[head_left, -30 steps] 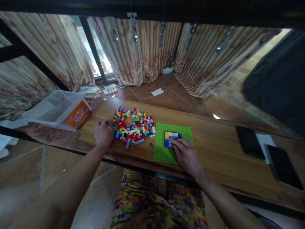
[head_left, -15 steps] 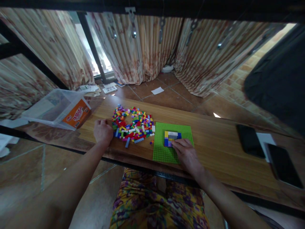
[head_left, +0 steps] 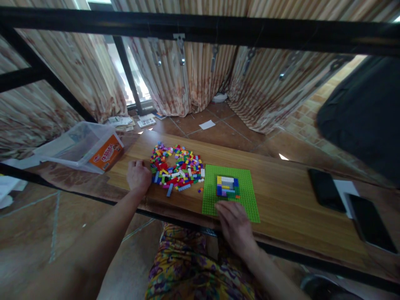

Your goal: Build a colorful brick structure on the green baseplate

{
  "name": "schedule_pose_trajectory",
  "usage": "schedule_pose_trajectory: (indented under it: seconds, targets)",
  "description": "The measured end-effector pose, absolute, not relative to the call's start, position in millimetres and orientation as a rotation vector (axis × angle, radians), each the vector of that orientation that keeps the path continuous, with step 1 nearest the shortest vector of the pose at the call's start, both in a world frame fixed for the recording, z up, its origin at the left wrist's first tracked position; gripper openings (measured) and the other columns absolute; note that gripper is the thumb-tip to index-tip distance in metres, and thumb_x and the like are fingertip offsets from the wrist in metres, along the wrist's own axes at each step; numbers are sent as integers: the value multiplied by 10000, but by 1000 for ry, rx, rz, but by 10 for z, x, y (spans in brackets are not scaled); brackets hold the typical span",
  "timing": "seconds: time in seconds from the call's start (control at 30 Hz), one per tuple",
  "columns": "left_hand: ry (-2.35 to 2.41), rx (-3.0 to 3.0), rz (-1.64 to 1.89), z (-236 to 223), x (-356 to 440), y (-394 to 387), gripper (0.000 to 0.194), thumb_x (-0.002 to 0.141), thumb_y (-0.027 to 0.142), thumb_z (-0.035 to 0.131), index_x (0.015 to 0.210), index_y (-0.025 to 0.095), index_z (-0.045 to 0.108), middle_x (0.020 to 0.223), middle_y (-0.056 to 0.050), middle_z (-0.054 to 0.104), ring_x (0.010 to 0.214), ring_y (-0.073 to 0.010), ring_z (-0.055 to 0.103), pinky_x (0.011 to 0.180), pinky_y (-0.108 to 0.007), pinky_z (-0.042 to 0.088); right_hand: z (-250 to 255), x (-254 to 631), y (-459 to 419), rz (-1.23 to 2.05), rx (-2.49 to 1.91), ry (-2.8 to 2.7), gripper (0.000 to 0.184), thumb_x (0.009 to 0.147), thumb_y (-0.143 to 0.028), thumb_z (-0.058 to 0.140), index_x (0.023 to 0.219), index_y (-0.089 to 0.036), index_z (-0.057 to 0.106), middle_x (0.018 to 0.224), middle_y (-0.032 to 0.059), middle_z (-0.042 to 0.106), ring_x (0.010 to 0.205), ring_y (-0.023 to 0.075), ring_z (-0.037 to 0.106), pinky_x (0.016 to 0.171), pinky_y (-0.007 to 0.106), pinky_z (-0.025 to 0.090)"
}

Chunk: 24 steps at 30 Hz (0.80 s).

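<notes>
My left hand (head_left: 139,176) rests on the wooden table just left of a pile of small coloured building bricks (head_left: 184,175). Its fingers are curled in, and whatever they may hold is hidden. On a green studded baseplate (head_left: 246,179) stands a small square frame of bricks (head_left: 219,191) in yellow, white, blue, purple and green, with an orange brick (head_left: 238,197) at its near right corner. My right hand (head_left: 234,223) is over the near part of the baseplate, close in front of the frame. Its fingers are pressed together, and I cannot see anything between them.
A clear plastic box (head_left: 78,146) with an orange label stands beyond the table's left end. Two dark phones, one (head_left: 326,189) nearer the middle and another (head_left: 371,223) farther right, lie with white paper (head_left: 345,191) at the right. A black metal bar (head_left: 200,27) crosses above.
My right hand has drawn back from the brick frame toward me, so its near right corner shows. My left hand stays beside the pile. The camera view has tilted up slightly.
</notes>
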<state>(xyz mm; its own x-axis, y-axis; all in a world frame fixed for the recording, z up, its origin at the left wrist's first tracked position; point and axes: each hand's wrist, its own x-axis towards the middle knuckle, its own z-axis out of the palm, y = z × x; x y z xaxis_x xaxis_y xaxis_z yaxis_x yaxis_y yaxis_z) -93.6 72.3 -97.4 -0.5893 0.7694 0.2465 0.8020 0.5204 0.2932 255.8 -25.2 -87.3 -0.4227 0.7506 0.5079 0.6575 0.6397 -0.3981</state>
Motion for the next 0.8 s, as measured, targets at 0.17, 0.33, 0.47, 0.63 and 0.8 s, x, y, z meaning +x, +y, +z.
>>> schedule_pose_trajectory:
  seconds: [0.17, 0.33, 0.47, 0.63, 0.8]
  targets:
    - [-2663, -1393, -580, -969, -933, 719, 353, 871, 168, 425, 1147, 146, 643, 1176, -162, 578, 1039, -291, 585, 861, -391, 479, -987, 2086, -672, 462, -962, -2203, 240, 897, -95, 512, 1067, -209, 637, 972, 70, 687, 876, 201, 602, 765, 370, 511]
    - [-2657, -1399, -574, -989, -942, 715, 345, 868, 157, 429, 1128, 135, 655, 1148, -165, 586, 1036, -285, 591, 869, -373, 472, -1010, 1899, -585, 512, -970, -2173, 214, 893, -111, 532, 1039, -217, 648, 958, 61, 690, 884, 196, 594, 772, 358, 505]
    - [-2653, -1404, -578, -993, -930, 703, 356, 873, 148, 416, 1137, 137, 654, 1154, -163, 584, 1031, -275, 595, 863, -365, 473, -999, 1807, -390, 450, -988, -2161, 215, 904, -122, 509, 1032, -217, 654, 956, 66, 691, 883, 201, 604, 782, 368, 498]
    - [-2651, -1414, -582, -1007, -934, 697, 353, 872, 136, 411, 1129, 140, 654, 1143, -154, 589, 1038, -270, 595, 862, -353, 470, -1001, 1585, -176, 388, -967, -2165, 203, 918, -137, 490, 1011, -210, 657, 943, 69, 684, 880, 207, 592, 779, 367, 473]
    - [-2636, -1429, -597, -1023, -944, 689, 339, 875, 134, 411, 1112, 134, 653, 1143, -155, 591, 1030, -262, 598, 859, -341, 466, -942, 1281, -45, 349, -971, -2286, 197, 902, -226, 558, 1076, -187, 640, 983, 90, 653, 947, 241, 537, 800, 387, 437]
